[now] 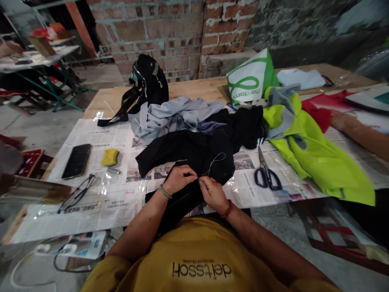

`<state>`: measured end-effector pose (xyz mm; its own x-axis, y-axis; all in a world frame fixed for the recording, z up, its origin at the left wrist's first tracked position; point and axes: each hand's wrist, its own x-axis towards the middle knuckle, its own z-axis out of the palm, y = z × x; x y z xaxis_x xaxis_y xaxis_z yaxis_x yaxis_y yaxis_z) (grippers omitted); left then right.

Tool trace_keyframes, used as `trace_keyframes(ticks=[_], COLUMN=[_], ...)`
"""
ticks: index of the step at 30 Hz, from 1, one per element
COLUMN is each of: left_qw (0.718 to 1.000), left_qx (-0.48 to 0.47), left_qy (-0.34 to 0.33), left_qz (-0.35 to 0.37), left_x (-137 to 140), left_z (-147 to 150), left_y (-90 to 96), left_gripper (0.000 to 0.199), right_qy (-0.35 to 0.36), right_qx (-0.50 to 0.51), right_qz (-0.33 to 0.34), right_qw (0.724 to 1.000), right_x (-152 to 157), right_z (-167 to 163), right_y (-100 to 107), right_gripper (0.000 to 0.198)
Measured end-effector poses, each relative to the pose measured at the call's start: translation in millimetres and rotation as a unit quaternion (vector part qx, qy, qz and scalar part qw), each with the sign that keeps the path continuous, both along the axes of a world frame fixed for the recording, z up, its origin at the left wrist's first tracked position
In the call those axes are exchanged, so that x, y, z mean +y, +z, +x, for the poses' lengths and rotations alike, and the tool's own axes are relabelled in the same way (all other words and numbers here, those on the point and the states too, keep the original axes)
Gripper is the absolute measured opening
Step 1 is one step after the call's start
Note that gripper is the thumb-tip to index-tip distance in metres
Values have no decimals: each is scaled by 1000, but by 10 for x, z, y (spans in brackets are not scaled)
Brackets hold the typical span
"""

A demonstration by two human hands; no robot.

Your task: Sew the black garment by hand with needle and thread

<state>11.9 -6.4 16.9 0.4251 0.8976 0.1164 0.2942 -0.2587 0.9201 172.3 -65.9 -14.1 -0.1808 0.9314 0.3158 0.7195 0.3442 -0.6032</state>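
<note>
Closely, two hands meet over black cloth

Seen from the head camera, the left hand (180, 178) and the right hand (213, 196) come together at a black garment (188, 148), which lies crumpled on the newspaper (115, 211) directly before the person. On each, thumb and forefinger are drawn together, the two sets of fingertips almost touching; what sits between them is too small to tell. White thread (212, 161) rises beside the right fingertips and loops over the garment.

Scissors (265, 167) lie to the right, near a neon yellow garment (322, 162). On the left are a dark phone (76, 161) and a yellow sponge (110, 157). Behind the work, grey cloth (179, 115) is heaped in front of a black bag (152, 79). At far right, another person's forearm (364, 136) reaches to red cloth (317, 107).
</note>
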Motion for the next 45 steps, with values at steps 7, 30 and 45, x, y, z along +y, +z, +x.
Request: trace_keyframes(ticks=[7, 30, 45], left_qw=[1000, 977, 981], left_qx=[-4, 137, 84], left_qy=[-15, -29, 37], left_qz=[18, 161, 168], left_x=[-36, -76, -68], left_z=[35, 51, 40], left_y=[-41, -152, -133], left_gripper=[6, 23, 20], right_qy=[-17, -68, -36], right_qx=[3, 101, -30], right_qz=[12, -43, 29], right_qw=[1000, 992, 998], right_x=[-2, 70, 481], right_z=[-11, -80, 201], right_y=[-70, 133, 497], right_gripper=[17, 9, 21])
